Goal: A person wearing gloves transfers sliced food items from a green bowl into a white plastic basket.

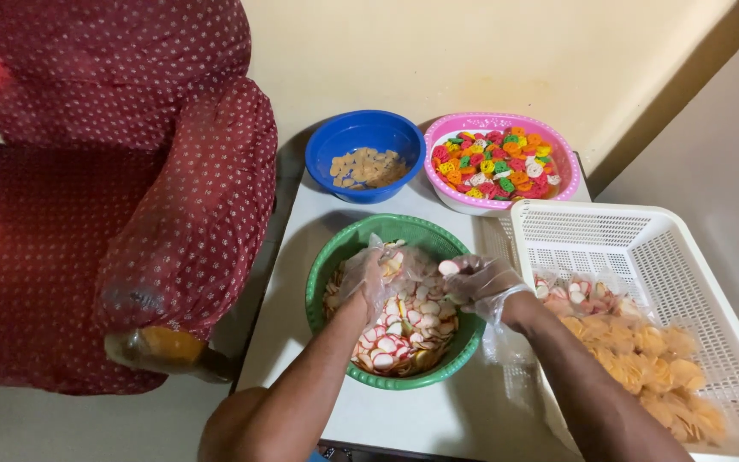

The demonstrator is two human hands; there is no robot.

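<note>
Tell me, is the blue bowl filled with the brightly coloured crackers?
No. The blue bowl holds only pale tan pieces; the red, green, orange and yellow crackers sit in the pink bowl beside it.

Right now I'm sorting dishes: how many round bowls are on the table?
3: a blue bowl at the back, a pink bowl beside it, a green bowl nearest, under both hands. None seems hidden.

Table (438, 411): 3 bowls (327, 299), basket (643, 231), maybe.

Bare forearms, no sleeves, thin clear plastic gloves crinkled over left hand (368, 275), right hand (482, 282)
</note>
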